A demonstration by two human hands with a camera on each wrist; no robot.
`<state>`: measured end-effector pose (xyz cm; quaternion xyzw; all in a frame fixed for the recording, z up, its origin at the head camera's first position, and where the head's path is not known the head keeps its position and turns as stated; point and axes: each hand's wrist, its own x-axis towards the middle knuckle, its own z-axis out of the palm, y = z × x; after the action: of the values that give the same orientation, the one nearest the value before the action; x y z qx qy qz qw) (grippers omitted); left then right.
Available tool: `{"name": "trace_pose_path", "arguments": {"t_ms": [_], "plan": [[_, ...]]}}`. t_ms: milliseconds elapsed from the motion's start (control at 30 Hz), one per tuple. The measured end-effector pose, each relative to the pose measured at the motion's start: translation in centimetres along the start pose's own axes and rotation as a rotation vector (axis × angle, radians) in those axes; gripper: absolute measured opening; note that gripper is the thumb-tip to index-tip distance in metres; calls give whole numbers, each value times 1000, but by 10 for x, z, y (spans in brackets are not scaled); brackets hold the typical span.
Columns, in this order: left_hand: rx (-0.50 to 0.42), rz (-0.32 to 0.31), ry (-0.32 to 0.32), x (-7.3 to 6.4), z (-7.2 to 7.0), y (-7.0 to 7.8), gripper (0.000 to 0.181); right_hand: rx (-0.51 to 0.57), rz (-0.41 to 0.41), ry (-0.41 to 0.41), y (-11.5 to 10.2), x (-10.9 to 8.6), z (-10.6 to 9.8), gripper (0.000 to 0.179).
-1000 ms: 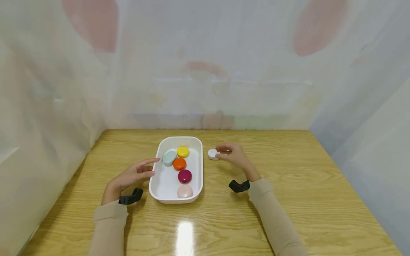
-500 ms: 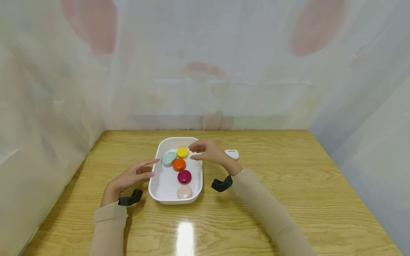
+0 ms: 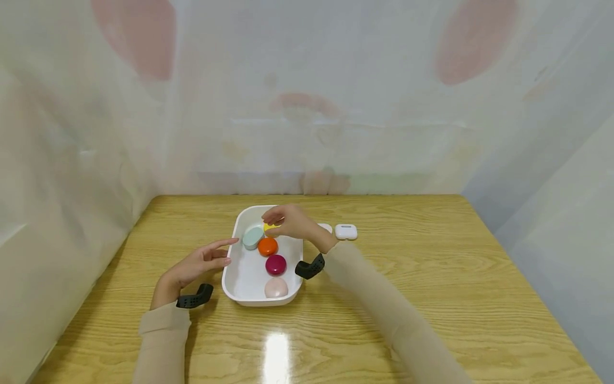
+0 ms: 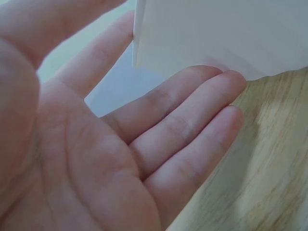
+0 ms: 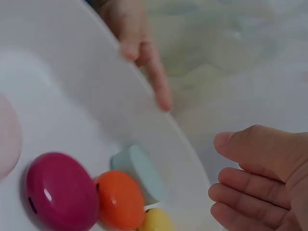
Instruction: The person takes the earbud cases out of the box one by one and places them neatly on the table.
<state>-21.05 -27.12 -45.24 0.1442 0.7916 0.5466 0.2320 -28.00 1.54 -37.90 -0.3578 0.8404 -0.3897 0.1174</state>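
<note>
A white tray (image 3: 254, 300) holds several smooth rounded pieces: a pale mint oval (image 3: 253, 238), an orange one (image 3: 267, 246), a magenta one (image 3: 275, 264), a pale pink one (image 3: 276, 288) and a yellow one (image 5: 157, 221). My left hand (image 3: 196, 265) is at the tray's left side, its fingertips against the outer wall and rim; its fingers look relaxed in the left wrist view. Over the far right part of the tray hovers my right hand (image 3: 292, 222), above the yellow piece and partly covering it. The right wrist view shows nothing between its thumb and fingers.
To the right of the tray, a small white rounded case (image 3: 346, 231) lies on the wooden table (image 3: 431, 266). A second white piece (image 3: 326, 227) beside it is partly hidden behind my right wrist. Pale curtains (image 3: 384, 149) stand behind the table and at both sides.
My right hand has moved left from the white pieces on the table to above the yellow piece in the tray. The left hand and tray stay put.
</note>
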Motion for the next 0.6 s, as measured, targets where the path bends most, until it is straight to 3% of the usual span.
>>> {"name": "trace_pose_path", "arguments": {"t_ms": [400, 600], "plan": [[-16, 15, -9, -5, 2, -1, 61, -15, 94, -100, 14, 34, 27, 45], [-28, 24, -14, -8, 3, 0, 61, -153, 111, -117, 17, 43, 41, 45]]}}
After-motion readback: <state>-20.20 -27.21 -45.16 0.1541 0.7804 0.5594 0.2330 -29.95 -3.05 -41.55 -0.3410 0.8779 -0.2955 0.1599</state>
